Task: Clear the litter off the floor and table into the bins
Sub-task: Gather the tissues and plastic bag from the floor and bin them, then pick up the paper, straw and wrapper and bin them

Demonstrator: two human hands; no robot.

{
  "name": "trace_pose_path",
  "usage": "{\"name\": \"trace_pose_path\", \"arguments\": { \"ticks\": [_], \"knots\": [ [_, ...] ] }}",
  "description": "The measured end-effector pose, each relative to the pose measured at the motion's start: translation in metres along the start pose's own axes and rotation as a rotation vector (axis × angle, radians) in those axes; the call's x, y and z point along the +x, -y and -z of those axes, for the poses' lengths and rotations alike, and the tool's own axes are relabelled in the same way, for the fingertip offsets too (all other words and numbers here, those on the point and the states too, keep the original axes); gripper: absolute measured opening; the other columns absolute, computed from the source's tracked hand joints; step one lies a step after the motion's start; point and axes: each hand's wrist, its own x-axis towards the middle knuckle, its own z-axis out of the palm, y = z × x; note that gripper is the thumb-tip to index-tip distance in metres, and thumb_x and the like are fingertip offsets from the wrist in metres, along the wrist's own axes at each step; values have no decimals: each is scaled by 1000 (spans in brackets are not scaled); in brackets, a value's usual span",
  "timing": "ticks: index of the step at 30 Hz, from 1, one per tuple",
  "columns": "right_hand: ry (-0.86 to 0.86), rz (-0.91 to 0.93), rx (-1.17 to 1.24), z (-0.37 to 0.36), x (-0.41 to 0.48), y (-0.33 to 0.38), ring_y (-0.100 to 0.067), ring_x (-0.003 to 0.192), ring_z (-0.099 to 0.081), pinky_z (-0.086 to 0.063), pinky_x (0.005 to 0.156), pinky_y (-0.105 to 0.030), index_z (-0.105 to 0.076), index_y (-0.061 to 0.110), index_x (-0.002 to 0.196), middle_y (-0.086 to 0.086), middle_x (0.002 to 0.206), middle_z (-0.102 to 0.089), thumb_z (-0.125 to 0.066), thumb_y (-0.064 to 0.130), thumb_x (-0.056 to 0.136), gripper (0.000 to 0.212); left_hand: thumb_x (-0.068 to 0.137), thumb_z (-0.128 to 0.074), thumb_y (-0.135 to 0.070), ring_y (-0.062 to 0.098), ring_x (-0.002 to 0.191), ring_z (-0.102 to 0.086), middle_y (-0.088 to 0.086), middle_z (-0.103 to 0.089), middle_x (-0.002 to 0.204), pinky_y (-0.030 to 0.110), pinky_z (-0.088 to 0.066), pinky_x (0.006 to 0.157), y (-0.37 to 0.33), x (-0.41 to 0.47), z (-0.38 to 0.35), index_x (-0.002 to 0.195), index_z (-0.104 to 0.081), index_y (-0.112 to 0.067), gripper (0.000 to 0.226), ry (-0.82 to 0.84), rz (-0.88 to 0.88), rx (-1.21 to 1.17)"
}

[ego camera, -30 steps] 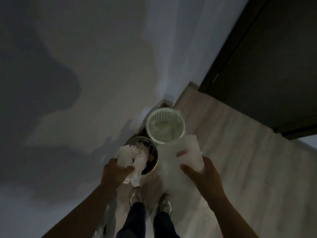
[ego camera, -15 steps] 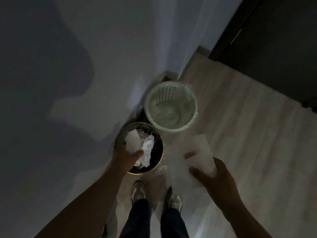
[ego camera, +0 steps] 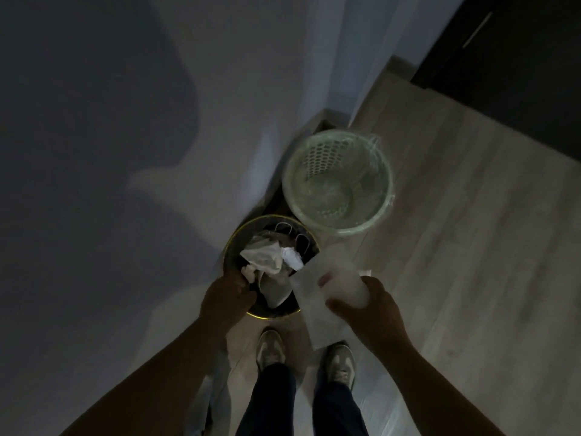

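Now the crumpled paper (ego camera: 264,256) has gone down into the dark bin (ego camera: 270,315), just beyond my left hand (ego camera: 228,297); its fingers are curled, and I cannot tell if they grip; my right hand (ego camera: 374,309) pinches the flat wrapper (ego camera: 314,297), thumb across it; I judge that goes next.

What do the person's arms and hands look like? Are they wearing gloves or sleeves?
No gloves, no sleeves in view: left arm and right arm are bare. The left hand and right hand show no ring or watch, though it is dim.
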Motion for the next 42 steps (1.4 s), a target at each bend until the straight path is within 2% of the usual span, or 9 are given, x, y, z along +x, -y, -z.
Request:
{"name": "trace_pose_path", "arguments": {
  "ticks": [3,7,11,14,16,20,25,32,42],
  "knots": [
    [38,6,-97,-22,12,9,-11,85,-59,-44,58,-16,-47,14,131,0,107,-59,-84,41,64,80,89,-62,-24,24,110,-57,9,-64,117,28,-40,89,17,-10,4,113,-60,-9,29,-2,14,25],
    [112,58,-105,-57,26,31,-22,107,-59,-53,83,-33,-40,18,140,-9,124,-55,-86,44,62,95,87,-62,-24,21,104,-60,6,-66,113,30,-46,90,34,-18,12,109,-61,-12,25,14,48,-19],
    [215,27,-112,-84,31,50,-27,132,-41,-43,102,-38,-19,17,152,-12,147,-38,-81,45,68,108,89,-61,-23,19,109,-59,5,-65,117,29,-45,94,46,-17,21,115,-59,-11,29,33,47,0],
    [179,42,-132,-91,29,52,-19,108,-58,-48,81,-26,-40,13,141,-2,117,-58,-76,32,74,78,88,-61,-21,20,107,-59,6,-66,115,28,-46,92,51,-16,28,113,-59,-10,27,11,38,-26],
    [158,46,-209,-88,25,53,-19,96,-62,-47,72,-25,-52,11,124,2,97,-61,-73,27,76,55,88,-61,-21,19,106,-59,6,-66,115,28,-46,91,50,-18,32,112,-59,-10,27,-1,18,-30],
    [198,85,-477,-74,15,56,-27,105,-60,-49,85,-32,-55,13,120,-9,113,-60,-68,25,77,46,89,-60,-23,17,105,-59,4,-65,116,24,-44,86,45,-27,41,114,-57,-12,28,-3,-32,-28],
    [193,214,-716,-46,-5,68,-24,116,-52,-42,94,-30,-49,18,126,-6,123,-52,-62,27,84,45,91,-57,-27,17,108,-57,3,-62,118,25,-43,88,32,-49,61,117,-55,-15,29,-22,-91,14],
    [251,435,-1007,3,-52,108,-25,118,-51,-43,95,-32,-43,17,133,-6,127,-50,-55,32,89,49,93,-54,-31,19,112,-53,3,-57,121,25,-40,90,4,-98,101,120,-52,-16,31,-112,-136,136],
    [86,761,-1085,124,-154,209,-19,129,-43,-35,104,-28,-39,19,139,-4,137,-47,-56,39,90,56,90,-60,-30,17,112,-54,4,-60,119,22,-37,91,-81,-235,178,118,-57,-13,33,-320,-299,152]
  ]
}}
